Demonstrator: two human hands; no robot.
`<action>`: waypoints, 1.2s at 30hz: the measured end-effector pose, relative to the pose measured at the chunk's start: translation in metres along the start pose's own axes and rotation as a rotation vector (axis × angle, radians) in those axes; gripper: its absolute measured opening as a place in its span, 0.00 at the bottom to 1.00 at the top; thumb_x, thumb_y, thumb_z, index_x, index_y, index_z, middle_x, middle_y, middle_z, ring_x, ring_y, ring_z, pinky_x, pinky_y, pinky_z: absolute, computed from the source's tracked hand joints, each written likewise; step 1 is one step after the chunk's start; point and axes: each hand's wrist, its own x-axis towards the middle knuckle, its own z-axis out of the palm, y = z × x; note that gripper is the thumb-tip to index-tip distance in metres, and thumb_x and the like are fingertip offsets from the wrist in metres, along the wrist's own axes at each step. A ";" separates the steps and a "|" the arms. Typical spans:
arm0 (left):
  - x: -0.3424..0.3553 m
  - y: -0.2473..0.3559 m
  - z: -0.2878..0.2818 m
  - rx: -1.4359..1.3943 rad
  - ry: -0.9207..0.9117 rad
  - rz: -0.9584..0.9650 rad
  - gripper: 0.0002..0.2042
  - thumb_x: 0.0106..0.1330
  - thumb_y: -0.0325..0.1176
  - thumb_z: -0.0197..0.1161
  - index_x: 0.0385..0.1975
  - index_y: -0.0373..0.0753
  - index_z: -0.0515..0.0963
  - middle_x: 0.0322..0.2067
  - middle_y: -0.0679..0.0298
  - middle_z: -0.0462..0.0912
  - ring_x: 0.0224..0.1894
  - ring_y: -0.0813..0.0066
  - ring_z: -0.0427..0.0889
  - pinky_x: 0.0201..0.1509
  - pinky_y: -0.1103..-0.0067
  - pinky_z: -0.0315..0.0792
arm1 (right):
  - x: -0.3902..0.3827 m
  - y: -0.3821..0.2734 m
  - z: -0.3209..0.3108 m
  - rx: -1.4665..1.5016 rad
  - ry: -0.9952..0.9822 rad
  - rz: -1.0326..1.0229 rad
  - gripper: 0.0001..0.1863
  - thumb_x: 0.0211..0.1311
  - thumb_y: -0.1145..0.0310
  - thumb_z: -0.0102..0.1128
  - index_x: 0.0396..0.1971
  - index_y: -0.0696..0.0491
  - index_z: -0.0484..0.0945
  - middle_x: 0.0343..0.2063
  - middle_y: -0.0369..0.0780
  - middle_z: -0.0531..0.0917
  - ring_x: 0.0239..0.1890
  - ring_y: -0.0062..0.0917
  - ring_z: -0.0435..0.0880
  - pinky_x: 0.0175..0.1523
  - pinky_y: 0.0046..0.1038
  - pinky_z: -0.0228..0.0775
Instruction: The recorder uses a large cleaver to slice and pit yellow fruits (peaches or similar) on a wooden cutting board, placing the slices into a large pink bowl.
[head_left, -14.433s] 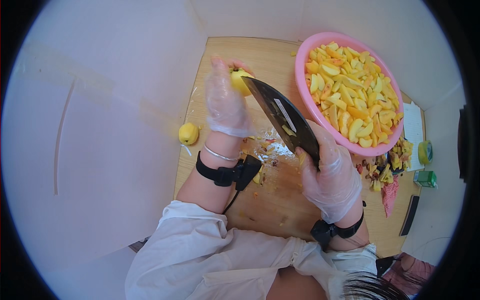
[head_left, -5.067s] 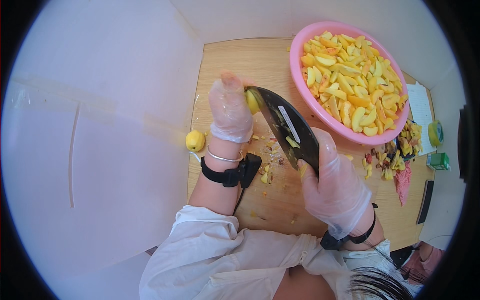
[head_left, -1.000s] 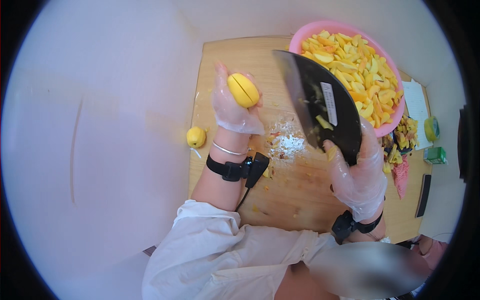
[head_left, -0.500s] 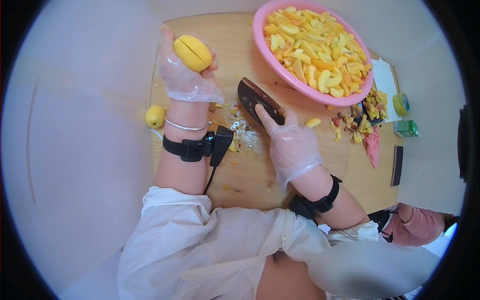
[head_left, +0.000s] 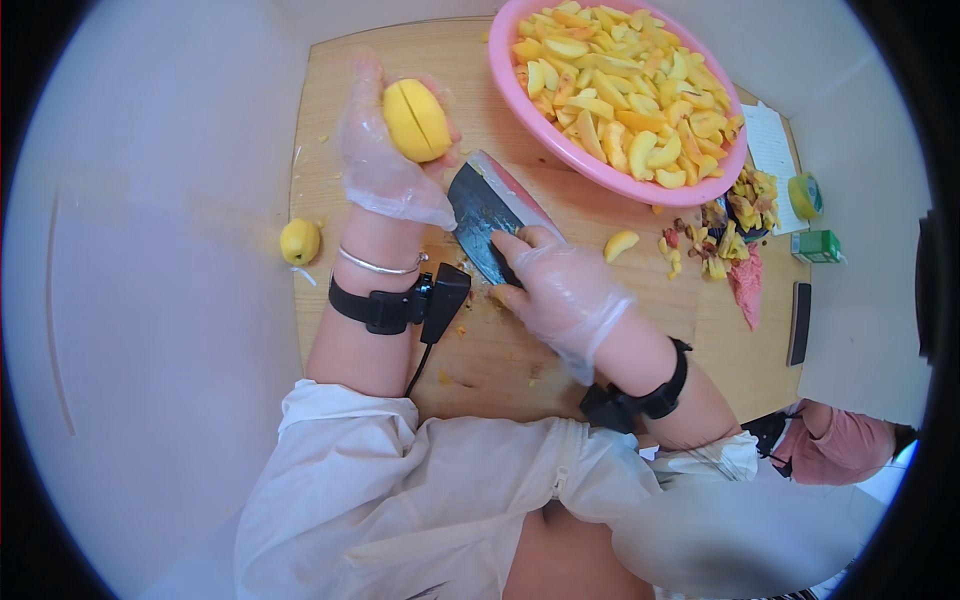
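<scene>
My left hand [head_left: 375,175], in a clear plastic glove, is closed around a peeled yellow peach [head_left: 416,120] with cut lines down its face. A broad-bladed knife [head_left: 485,215] is in my right hand [head_left: 570,290], which wears a clear glove too. The fingers wrap the handle end, and the blade points up and left, its tip just below the left hand and apart from the peach. A lone peach slice [head_left: 621,246] lies to the right of the knife. Another yellow peach [head_left: 300,241] rests left of my left wrist.
A pink basin [head_left: 508,80] heaped with peach slices stands at the back right. Beside it are fruit scraps [head_left: 752,205], a pink crumpled sheet [head_left: 746,290], paper [head_left: 770,150], a tape roll [head_left: 805,196] and a green box [head_left: 816,246]. Another person [head_left: 845,445] shows at lower right.
My left hand has shifted right with the peach, now tilted differently. The knife has moved left toward it, its blade turned flatter to view, and the forefinger has drawn back along it.
</scene>
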 end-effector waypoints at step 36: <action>-0.012 -0.038 0.016 0.266 -0.127 0.029 0.26 0.72 0.53 0.43 0.20 0.36 0.73 0.16 0.63 0.76 0.18 0.80 0.73 0.23 0.85 0.68 | 0.057 0.007 -0.031 1.221 0.416 -0.004 0.12 0.53 0.72 0.63 0.37 0.59 0.75 0.26 0.31 0.75 0.24 0.07 0.68 0.27 0.11 0.60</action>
